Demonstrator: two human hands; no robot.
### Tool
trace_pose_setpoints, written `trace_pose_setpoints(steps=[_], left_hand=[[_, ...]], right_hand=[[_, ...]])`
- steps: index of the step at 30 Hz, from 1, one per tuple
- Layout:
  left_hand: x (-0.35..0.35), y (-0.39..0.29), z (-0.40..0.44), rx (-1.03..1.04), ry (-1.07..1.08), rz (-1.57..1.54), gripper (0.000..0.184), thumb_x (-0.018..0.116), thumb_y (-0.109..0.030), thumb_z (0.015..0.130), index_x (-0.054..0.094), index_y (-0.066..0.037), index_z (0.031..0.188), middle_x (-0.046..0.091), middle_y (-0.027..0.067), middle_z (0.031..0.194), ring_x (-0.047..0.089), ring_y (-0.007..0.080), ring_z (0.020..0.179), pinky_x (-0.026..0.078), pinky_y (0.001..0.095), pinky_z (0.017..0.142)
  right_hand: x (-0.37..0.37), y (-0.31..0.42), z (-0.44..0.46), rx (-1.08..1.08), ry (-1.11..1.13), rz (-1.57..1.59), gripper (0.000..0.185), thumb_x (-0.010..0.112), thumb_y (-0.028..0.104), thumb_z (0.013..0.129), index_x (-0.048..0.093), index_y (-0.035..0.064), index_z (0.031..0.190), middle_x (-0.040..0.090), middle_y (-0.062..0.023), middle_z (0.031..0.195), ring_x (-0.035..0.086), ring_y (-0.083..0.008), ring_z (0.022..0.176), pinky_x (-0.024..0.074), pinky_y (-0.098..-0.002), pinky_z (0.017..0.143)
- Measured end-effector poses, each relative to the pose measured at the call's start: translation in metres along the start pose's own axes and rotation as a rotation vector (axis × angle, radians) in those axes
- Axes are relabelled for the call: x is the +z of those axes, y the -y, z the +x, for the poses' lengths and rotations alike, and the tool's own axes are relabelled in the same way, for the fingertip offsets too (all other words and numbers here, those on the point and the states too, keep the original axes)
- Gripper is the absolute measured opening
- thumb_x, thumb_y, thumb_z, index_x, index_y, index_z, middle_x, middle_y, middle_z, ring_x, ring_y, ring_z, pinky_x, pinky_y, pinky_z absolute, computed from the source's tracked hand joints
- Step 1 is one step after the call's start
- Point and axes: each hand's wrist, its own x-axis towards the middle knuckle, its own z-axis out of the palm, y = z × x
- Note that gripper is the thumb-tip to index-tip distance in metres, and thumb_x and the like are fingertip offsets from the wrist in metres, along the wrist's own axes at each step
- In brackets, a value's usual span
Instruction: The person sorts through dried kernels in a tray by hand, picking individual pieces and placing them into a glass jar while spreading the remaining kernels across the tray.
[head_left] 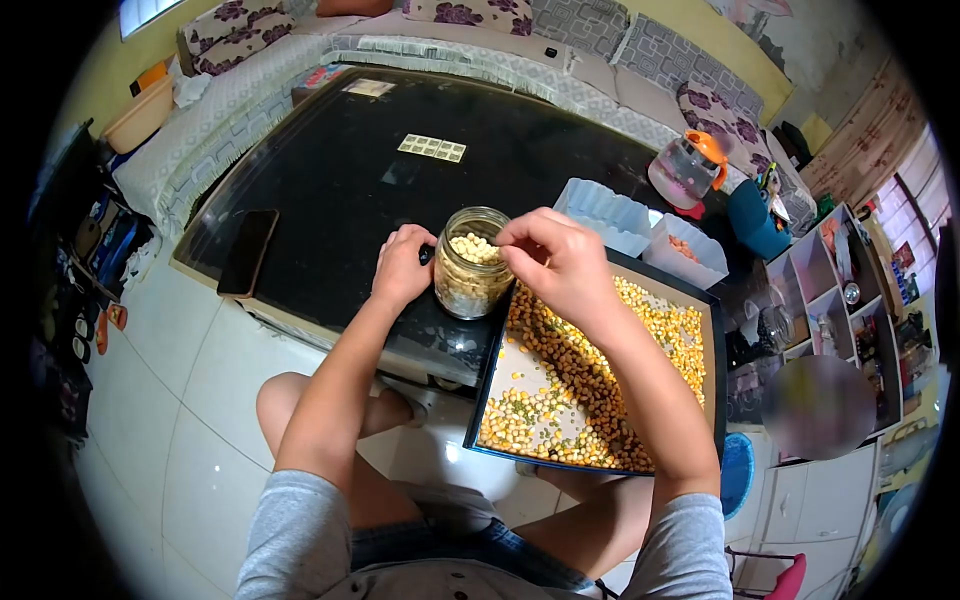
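Note:
A glass jar (470,285) partly filled with pale kernels stands open on the black table. My left hand (403,265) is just left of the jar, its fingers curled near a small black object (427,254). Over the jar's right rim is my right hand (560,262), thumb and forefinger brought together; anything between them is too small to make out. Below my right forearm, a dark-edged tray (722,380) holds yellow and brown corn kernels (570,370) mixed with small green beans.
Two translucent containers (607,215) (700,262) stand behind the tray, the smaller holding orange pieces. A pitcher with an orange lid (683,172) is farther right. A phone (248,252) lies at the table's left edge, and a pale card (432,148) lies farther back.

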Motion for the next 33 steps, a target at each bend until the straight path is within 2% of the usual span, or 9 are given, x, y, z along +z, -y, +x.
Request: trace_pose_setpoints(steps=[2, 8, 11, 14, 19, 24, 28, 29, 33], left_hand=[[-0.001, 0.000, 0.000, -0.004, 0.012, -0.009, 0.019, 0.067, -0.019, 0.071, 0.062, -0.009, 0.087, 0.056, 0.0057, 0.102, 0.052, 0.0266, 0.099, 0.040, 0.0367, 0.087], [-0.001, -0.001, -0.001, 0.005, -0.002, 0.011, 0.019, 0.068, -0.018, 0.071, 0.062, -0.009, 0.087, 0.056, 0.0058, 0.102, 0.052, 0.0265, 0.099, 0.040, 0.0366, 0.087], [0.001, 0.000, 0.000, 0.009, -0.011, 0.010, 0.018, 0.067, -0.018, 0.071, 0.062, -0.010, 0.086, 0.056, 0.0058, 0.102, 0.052, 0.0267, 0.099, 0.040, 0.0367, 0.087], [0.001, 0.001, 0.000, 0.010, -0.010, 0.024, 0.018, 0.067, -0.017, 0.071, 0.062, -0.009, 0.087, 0.056, 0.0059, 0.103, 0.052, 0.0269, 0.099, 0.040, 0.0366, 0.087], [0.002, 0.004, -0.001, 0.018, -0.004, 0.024, 0.019, 0.066, -0.016, 0.071, 0.062, -0.009, 0.089, 0.056, 0.0065, 0.103, 0.052, 0.0271, 0.099, 0.041, 0.0369, 0.087], [0.002, 0.005, 0.000, 0.016, 0.002, 0.046, 0.022, 0.065, -0.016, 0.071, 0.061, -0.007, 0.090, 0.056, 0.0075, 0.105, 0.052, 0.0276, 0.100, 0.041, 0.0369, 0.088], [0.004, 0.009, 0.001, 0.034, 0.020, 0.064, 0.024, 0.065, -0.017, 0.071, 0.061, -0.005, 0.092, 0.056, 0.0085, 0.106, 0.052, 0.0280, 0.100, 0.041, 0.0364, 0.088], [0.004, 0.009, 0.002, 0.043, 0.023, 0.080, 0.025, 0.065, -0.017, 0.071, 0.061, -0.005, 0.092, 0.056, 0.0087, 0.106, 0.052, 0.0280, 0.100, 0.041, 0.0364, 0.088], [0.002, 0.006, 0.001, 0.024, 0.030, 0.069, 0.026, 0.065, -0.017, 0.070, 0.060, -0.005, 0.093, 0.056, 0.0088, 0.107, 0.052, 0.0281, 0.100, 0.041, 0.0363, 0.088]], right_hand=[[0.010, -0.002, 0.005, -0.082, 0.034, -0.099, 0.008, 0.063, 0.007, 0.076, 0.063, 0.0023, 0.082, 0.060, -0.0091, 0.076, 0.060, -0.0176, 0.064, 0.0482, -0.0275, 0.058], [0.007, -0.009, -0.017, -0.059, 0.047, -0.123, 0.007, 0.063, 0.007, 0.076, 0.062, 0.0035, 0.082, 0.059, -0.0099, 0.079, 0.060, -0.0222, 0.069, 0.0486, -0.0318, 0.062], [0.000, -0.021, -0.052, -0.241, 0.046, -0.146, 0.008, 0.063, 0.012, 0.077, 0.059, 0.0052, 0.078, 0.057, -0.0100, 0.080, 0.057, -0.0284, 0.078, 0.0475, -0.0363, 0.067], [0.006, -0.035, -0.103, -0.367, 0.320, -0.053, 0.014, 0.063, 0.015, 0.079, 0.060, 0.0065, 0.088, 0.061, -0.0078, 0.090, 0.059, -0.0251, 0.085, 0.0474, -0.0358, 0.073], [-0.001, -0.030, -0.145, -0.527, 0.639, -0.009, 0.032, 0.056, 0.022, 0.085, 0.056, 0.0048, 0.112, 0.055, -0.0126, 0.117, 0.053, -0.0264, 0.108, 0.0424, -0.0378, 0.093], [-0.004, -0.035, -0.151, -0.681, 0.830, -0.130, 0.041, 0.046, 0.025, 0.090, 0.046, 0.0054, 0.126, 0.036, -0.0126, 0.139, 0.035, -0.0256, 0.129, 0.0264, -0.0384, 0.107], [0.010, -0.043, -0.141, -0.539, 0.849, -0.146, 0.052, 0.045, 0.039, 0.089, 0.040, 0.0087, 0.131, 0.035, -0.0128, 0.139, 0.032, -0.0259, 0.130, 0.0239, -0.0384, 0.109], [0.007, -0.047, -0.134, -0.498, 0.945, -0.194, 0.058, 0.044, 0.046, 0.088, 0.036, 0.0118, 0.134, 0.027, -0.0135, 0.144, 0.024, -0.0259, 0.134, 0.0180, -0.0388, 0.111], [-0.002, -0.076, -0.121, -0.425, 0.820, -0.405, 0.066, 0.041, 0.054, 0.087, 0.032, 0.0132, 0.138, 0.026, -0.0157, 0.144, 0.023, -0.0299, 0.134, 0.0175, -0.0422, 0.110]])
